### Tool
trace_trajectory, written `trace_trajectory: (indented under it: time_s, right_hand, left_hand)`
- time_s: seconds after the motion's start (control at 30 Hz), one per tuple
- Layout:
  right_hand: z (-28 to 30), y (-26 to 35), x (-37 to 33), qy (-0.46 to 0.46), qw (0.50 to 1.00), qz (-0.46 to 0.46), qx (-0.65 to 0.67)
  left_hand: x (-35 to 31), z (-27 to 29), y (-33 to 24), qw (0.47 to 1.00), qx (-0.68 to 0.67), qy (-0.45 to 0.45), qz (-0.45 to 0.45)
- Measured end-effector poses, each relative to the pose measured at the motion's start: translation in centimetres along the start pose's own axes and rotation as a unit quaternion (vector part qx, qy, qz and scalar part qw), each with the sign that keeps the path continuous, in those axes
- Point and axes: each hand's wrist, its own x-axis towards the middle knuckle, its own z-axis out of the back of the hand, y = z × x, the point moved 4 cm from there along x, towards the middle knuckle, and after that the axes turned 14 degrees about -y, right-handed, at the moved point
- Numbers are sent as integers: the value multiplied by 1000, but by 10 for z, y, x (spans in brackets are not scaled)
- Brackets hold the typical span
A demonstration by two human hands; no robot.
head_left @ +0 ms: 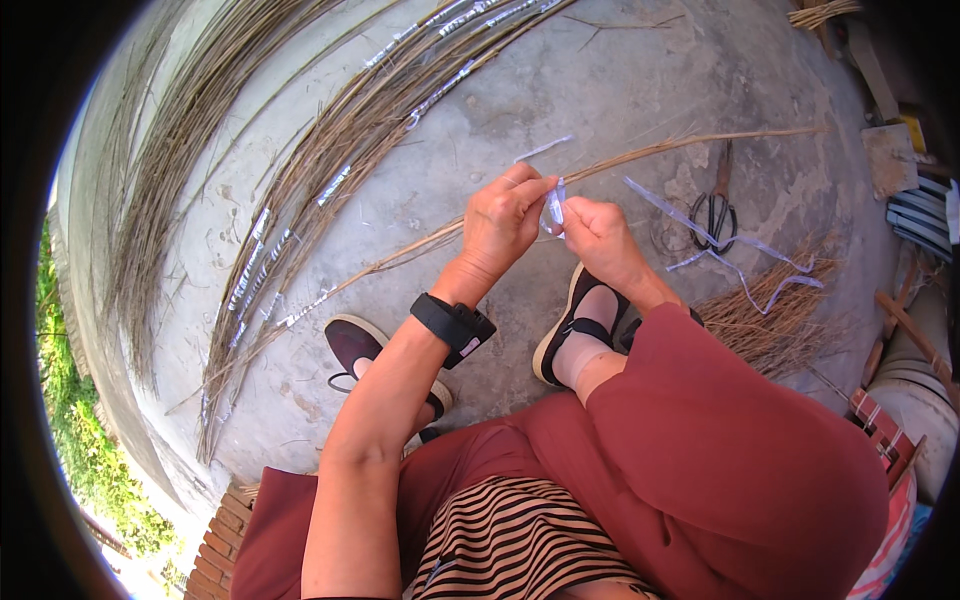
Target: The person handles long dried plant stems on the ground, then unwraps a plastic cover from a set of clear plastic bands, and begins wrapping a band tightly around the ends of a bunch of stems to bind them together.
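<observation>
the thin twig bundle [630, 156] lies across the middle of the concrete floor [620, 80], beyond your shoes [352, 345]. your left hand [505, 215] pinches a pale plastic strip [553, 205] at the bundle, fingertips together; your right hand [603, 235], fingers curled in, grips the strip too. scissors [721, 182] lie toward the floor's right edge, wrapped bundles [335, 186] toward its left.

1. We wore loose maroon trousers [740, 450] with wide, plain legs.
2. Our top [510, 530] had narrow black and tan stripes.
3. Our left wrist [460, 284] carried a thick black band [452, 327] with a boxy black piece.
4. Our 2 dark shoes [352, 342] had pale soles.
5. A pale sock [588, 348] showed above our right shoe's dark strap [594, 333].
</observation>
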Motion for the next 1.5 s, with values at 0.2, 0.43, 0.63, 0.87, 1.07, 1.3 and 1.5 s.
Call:
trace_trajectory:
  time_s: [0.2,0.43,0.63,0.87,1.07,1.3,1.5]
  right_hand:
    - [-1,-1,-2,6,998,57,-35]
    - [13,50,1,78,987,121,-64]
    - [30,75,39,100,994,17,26]
    - [15,49,67,118,990,-34,73]
    - [5,45,69,143,986,-65,49]
    - [-2,57,68,164,985,-33,38]
    - [70,140,84,-81,975,204,45]
  left_hand:
    - [-1,-1,-2,1000,-3,-8,-1]
    - [-5,6,5,998,45,-12,-44]
    - [-10,0,-19,992,41,-20,-120]
    - [-16,4,-24,986,56,-36,-155]
    - [-18,3,-25,979,85,-23,-183]
    - [-21,0,-14,978,100,13,-181]
    - [-25,-4,-9,994,63,19,-91]
